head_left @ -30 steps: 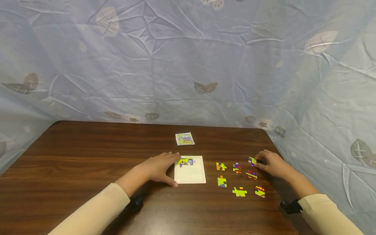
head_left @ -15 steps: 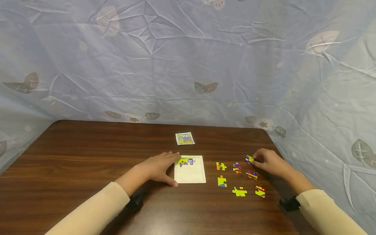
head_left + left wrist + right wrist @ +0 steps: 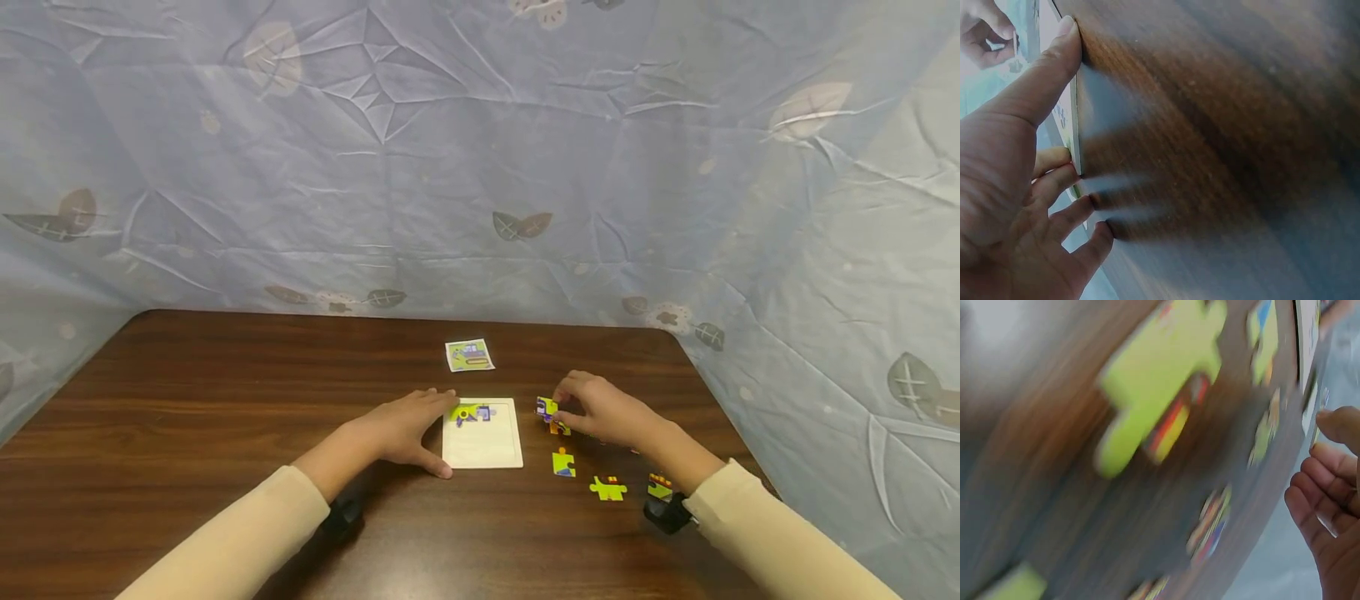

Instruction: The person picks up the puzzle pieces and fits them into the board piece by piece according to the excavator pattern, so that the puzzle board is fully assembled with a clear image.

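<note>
Dark wooden table (image 3: 225, 400) carries a white tray (image 3: 483, 446) steadied at its left edge by the flat, spread left hand (image 3: 401, 433), while the right hand (image 3: 600, 410) pinches a piece (image 3: 546, 407) just right of it, bare wood between.

A dark wooden table (image 3: 225, 400) with a rounded far corner stands against a creased pale-blue cloth (image 3: 420, 167) printed with leaves, draped behind and beside it
</note>
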Available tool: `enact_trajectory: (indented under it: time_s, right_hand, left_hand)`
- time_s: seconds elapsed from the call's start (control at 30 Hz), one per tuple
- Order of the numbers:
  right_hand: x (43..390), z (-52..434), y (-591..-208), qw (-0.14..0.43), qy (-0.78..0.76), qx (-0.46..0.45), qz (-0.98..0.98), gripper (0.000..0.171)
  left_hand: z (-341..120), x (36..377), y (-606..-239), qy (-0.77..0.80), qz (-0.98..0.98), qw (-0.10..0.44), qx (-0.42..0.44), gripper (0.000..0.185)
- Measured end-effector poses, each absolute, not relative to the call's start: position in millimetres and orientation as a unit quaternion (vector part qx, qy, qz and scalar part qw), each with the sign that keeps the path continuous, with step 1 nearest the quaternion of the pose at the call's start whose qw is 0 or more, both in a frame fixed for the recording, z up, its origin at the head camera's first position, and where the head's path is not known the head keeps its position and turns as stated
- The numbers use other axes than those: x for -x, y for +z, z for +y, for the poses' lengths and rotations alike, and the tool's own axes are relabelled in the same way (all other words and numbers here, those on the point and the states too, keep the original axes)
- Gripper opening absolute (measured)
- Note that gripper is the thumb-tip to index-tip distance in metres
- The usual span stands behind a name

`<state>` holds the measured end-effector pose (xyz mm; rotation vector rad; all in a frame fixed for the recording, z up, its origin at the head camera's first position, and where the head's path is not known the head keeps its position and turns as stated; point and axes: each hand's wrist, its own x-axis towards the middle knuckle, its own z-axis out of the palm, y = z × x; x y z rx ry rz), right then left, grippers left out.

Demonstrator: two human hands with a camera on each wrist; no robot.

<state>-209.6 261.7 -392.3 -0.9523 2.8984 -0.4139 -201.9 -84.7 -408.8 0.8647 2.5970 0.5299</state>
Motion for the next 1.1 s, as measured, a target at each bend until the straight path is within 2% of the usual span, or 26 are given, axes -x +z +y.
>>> enact_trajectory:
  time_s: [0.23, 0.5, 1.1]
  right_hand:
    - [207.3, 219.2, -396.8, 0.048, -0.109, 0.316, 0.941, 0.021]
    - [210.5, 196.3, -403.2, 0.048, -0.101, 0.311, 0.944, 0.025]
    - [216.6, 181.3, -406.6, 0.058, -0.108, 0.298, 0.947, 0.010]
  left_hand:
    - [-85.6, 199.9, -407.4, 0.190, 0.917, 0.182, -0.302, 0.107]
    - [-85.9, 201.3, -408.3, 0.187, 0.919, 0.183, -0.295, 0.107]
    - [-86.5, 203.3, -409.3, 0.188, 0.917, 0.186, -0.297, 0.107]
